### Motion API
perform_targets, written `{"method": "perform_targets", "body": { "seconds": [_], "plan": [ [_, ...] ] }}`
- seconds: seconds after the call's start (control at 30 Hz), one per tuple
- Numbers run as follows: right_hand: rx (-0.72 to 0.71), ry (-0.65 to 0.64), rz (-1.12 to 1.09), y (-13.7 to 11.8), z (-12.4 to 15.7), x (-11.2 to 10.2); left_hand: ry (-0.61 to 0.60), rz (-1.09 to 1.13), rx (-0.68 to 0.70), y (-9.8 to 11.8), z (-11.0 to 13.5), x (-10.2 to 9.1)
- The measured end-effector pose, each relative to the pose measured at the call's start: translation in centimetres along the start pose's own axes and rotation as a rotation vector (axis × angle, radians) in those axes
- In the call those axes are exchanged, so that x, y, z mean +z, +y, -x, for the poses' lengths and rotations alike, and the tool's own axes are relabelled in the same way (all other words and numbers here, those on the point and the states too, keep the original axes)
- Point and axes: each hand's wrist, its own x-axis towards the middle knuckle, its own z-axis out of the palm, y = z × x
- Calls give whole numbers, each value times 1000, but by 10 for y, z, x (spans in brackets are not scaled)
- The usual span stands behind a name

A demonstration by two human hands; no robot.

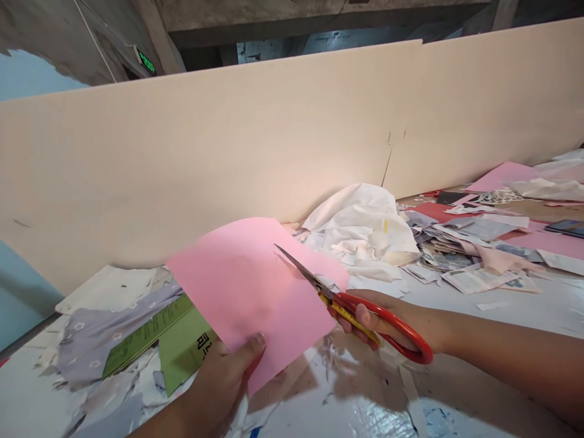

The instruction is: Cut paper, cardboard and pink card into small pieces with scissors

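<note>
A sheet of pink paper (237, 286) is held up by my left hand (214, 383), whose thumb presses on its lower edge while the other fingers are mostly hidden behind it. My right hand (406, 313) grips a pair of scissors (401, 334) with red handles. Their dark blades point up and left across the right part of the sheet and look nearly closed; I cannot tell whether they cut into it. A slim yellow piece (349, 316) runs along the handles under my right fingers, and its kind is unclear.
Green booklets (182, 347) and a lilac patterned cloth or paper (109, 328) lie at left. Behind the sheet is a crumpled white heap (365, 219). Paper scraps (479, 237) and a phone (566, 228) lie at right. A tall cream partition (228, 146) borders the white table (515, 322).
</note>
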Motion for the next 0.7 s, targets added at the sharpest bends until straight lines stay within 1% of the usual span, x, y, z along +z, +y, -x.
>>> {"method": "perform_targets", "body": {
  "seconds": [0.13, 0.2, 0.27, 0.37, 0.5, 0.6, 0.7],
  "plan": [
    [-58, 12, -32, 3, -1, 4, -22, -18, -27, -2, -1, -3],
    [-68, 23, -78, 7, -4, 6, -26, -22, -35, -2, -2, -3],
    [-62, 42, -143, 12, -7, 7, -60, -31, -40, -1, -2, -3],
    [17, 96, -200, 18, -11, 9, -78, -46, -34, -1, -2, -3],
    [125, 178, -139, 21, -10, 10, -97, -42, -9, -4, -3, -5],
    [145, 213, -143, 18, -8, 9, -164, -28, 11, -3, -4, -13],
    [149, 217, -154, 15, -7, 6, -303, -76, -22, 7, -9, -23]
  ]
}}
